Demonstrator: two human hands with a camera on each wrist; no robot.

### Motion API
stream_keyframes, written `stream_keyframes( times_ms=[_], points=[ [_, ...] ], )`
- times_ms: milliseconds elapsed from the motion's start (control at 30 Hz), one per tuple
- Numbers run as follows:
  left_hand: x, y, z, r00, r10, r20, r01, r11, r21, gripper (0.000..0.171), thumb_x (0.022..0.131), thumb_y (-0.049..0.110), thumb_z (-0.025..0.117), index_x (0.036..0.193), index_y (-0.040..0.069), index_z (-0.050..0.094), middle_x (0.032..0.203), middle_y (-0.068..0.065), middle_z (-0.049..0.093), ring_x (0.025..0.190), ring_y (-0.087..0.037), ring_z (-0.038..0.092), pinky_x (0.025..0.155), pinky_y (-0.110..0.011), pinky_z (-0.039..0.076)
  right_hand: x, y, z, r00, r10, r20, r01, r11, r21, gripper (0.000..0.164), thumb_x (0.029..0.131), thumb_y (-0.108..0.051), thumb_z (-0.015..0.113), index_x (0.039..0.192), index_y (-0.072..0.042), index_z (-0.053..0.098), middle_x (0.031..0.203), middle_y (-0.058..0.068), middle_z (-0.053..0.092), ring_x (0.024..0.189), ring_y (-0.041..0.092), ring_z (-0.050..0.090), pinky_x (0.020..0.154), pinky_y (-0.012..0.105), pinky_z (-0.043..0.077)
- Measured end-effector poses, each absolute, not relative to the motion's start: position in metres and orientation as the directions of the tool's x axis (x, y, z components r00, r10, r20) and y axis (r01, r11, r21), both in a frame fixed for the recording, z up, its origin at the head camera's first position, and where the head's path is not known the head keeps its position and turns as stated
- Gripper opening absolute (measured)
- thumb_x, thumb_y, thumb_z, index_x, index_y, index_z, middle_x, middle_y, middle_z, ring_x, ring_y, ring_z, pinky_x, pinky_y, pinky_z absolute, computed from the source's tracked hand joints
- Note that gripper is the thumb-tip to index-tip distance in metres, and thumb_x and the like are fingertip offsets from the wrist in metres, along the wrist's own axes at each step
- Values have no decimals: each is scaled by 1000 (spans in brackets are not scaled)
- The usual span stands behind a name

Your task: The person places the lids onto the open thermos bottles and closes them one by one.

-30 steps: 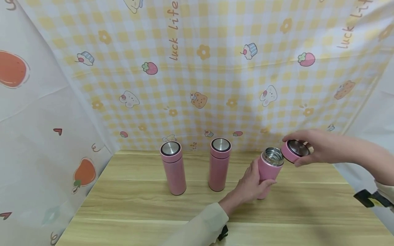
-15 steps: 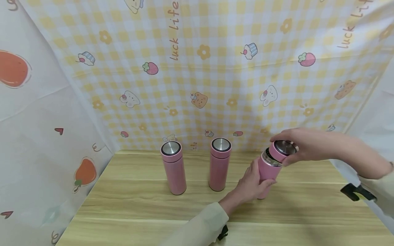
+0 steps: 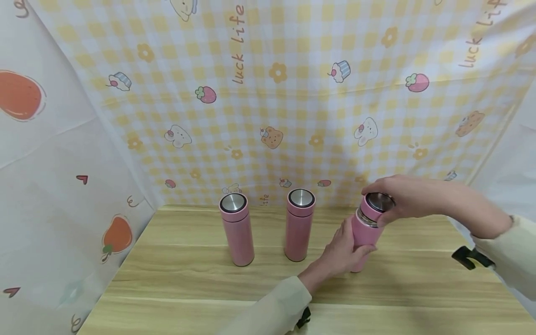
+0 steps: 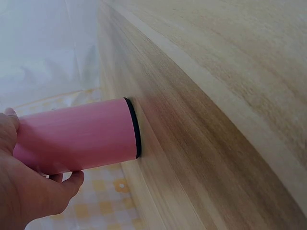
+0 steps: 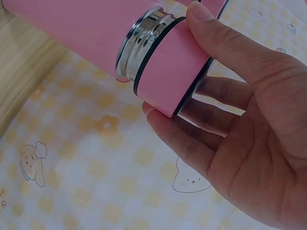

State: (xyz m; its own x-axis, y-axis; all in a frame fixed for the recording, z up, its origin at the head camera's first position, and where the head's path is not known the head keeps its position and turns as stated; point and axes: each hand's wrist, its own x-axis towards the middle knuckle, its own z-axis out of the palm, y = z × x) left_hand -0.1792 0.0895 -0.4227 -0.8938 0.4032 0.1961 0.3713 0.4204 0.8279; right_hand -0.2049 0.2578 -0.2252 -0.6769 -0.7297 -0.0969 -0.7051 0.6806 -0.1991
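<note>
On the right of the table stands a pink thermos bottle [image 3: 365,232], its body gripped by my left hand [image 3: 341,246]. In the left wrist view my fingers wrap the pink body [image 4: 81,136], and its black-edged base meets the wood. My right hand [image 3: 398,197] pinches the bottle's pink lid [image 5: 168,67] between thumb and fingers. The lid sits over the steel neck [image 5: 139,45], where a band of shiny metal still shows below its black lower rim. A brushed-metal disc [image 3: 380,201] tops the lid.
Two more pink thermos bottles, both lidded, stand upright on the wooden table [image 3: 188,279]: one at left [image 3: 238,232], one near the middle [image 3: 299,228]. A yellow checked cloth [image 3: 234,116] hangs behind, with a white printed sheet [image 3: 54,139] along the left side.
My right hand has brought the lid leftward from beside the bottle onto its mouth, covering the opening. My left hand keeps its grip, and the other two bottles have stayed put.
</note>
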Motion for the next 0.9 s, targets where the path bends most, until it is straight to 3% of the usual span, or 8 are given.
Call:
stream_keyframes(
  times_ms=[367,667,900],
  points=[
    [-179,89,-423,-891,411,194,369,406,836,78,95,44,71,153,23,24,131,9,45,115,-6,48,90,-34,48,-206,251,-223,-673,-726,-144,-693,686,-221,71,77,-27,91,128,11,59,107,-1,67,88,11,63,72,34,55],
    [-179,89,-423,-885,419,201,381,406,831,78,96,43,71,154,22,23,132,7,45,116,-8,48,89,-34,48,-209,247,-226,-665,-715,-215,-663,698,-270,63,80,-24,89,126,8,60,95,-9,65,81,7,61,68,29,53],
    [-179,89,-424,-888,416,195,376,413,829,79,95,46,70,154,22,23,132,7,45,116,-8,49,87,-34,49,-210,248,-230,-675,-714,-186,-671,699,-245,66,78,-25,90,126,9,60,103,-3,67,85,8,62,70,30,53]
  ],
)
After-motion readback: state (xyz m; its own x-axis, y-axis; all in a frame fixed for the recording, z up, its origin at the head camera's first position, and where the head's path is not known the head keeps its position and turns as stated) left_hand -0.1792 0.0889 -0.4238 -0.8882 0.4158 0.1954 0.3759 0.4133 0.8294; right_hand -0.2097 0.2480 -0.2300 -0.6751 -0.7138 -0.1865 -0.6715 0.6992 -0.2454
